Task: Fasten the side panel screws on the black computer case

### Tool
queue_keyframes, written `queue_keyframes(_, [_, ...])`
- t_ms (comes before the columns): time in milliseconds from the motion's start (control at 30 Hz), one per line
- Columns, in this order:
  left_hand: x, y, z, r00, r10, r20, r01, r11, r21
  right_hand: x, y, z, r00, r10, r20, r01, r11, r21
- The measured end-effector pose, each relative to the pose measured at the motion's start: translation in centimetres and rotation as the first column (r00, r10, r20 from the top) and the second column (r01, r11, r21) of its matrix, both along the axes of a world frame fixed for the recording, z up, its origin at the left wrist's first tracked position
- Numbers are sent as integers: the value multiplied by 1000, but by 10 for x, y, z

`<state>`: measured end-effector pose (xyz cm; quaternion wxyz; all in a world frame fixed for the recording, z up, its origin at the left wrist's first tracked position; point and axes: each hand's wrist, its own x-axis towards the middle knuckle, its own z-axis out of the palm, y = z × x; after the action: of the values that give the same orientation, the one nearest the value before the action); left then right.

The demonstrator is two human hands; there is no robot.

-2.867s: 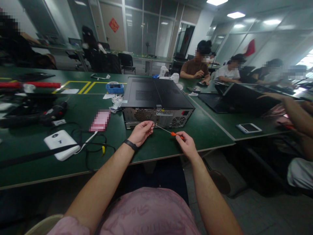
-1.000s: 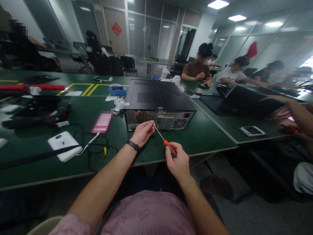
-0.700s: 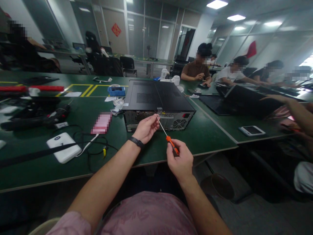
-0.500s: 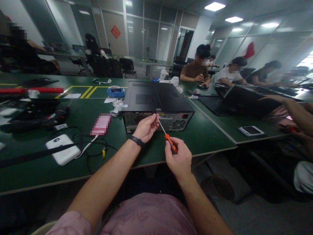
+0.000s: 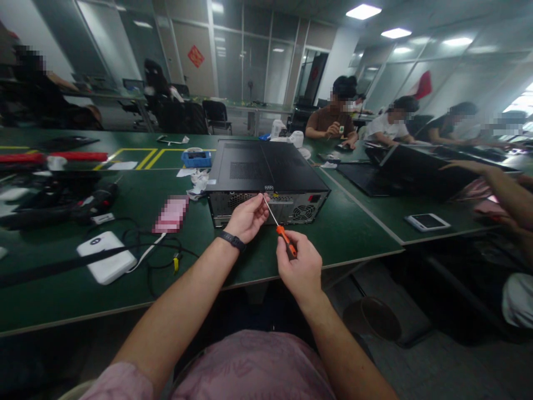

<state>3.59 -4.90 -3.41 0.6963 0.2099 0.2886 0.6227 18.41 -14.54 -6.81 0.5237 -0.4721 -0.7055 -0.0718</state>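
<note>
A black desktop computer case (image 5: 262, 166) lies flat on the green table (image 5: 341, 228), its rear panel facing me. My right hand (image 5: 300, 269) is closed on the orange handle of a thin screwdriver (image 5: 280, 226). The shaft slants up and left to the top edge of the rear panel. My left hand (image 5: 247, 218), with a dark wristband, pinches its fingers at the screwdriver's tip against the panel. What the fingertips hold there is too small to see.
A white box (image 5: 106, 264) with black cables and a pink blurred item (image 5: 170, 214) lie to the left. A blue tray (image 5: 195, 159) sits behind the case. A phone (image 5: 427, 221) and another person's arm (image 5: 497, 189) are at right. Other people sit further back.
My right hand swung in from the right toward my body, tilting the screwdriver steeper. Both hands rose a little, from the panel's lower part to its top edge.
</note>
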Motion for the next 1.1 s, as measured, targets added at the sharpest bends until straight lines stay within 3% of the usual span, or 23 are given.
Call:
queue_keyframes(367, [-4,-6,-5,986,18,-168,-13,999,31,-6,3,12,999,-48,24,47,998,32])
queue_keyframes(667, [-19,-18,-7,922,160,-351,-126,985,119,-6,1,20,999,-43,33,42,998,38])
queue_keyframes(867, [-23,-20,-11,831,294,-472,-211,952,222,-3,0,24,990,-61,124,56,997,46])
queue_keyframes(1100, [-35,-25,-4,645,538,-543,-324,836,443,-8,-7,38,973,-80,219,58,993,106])
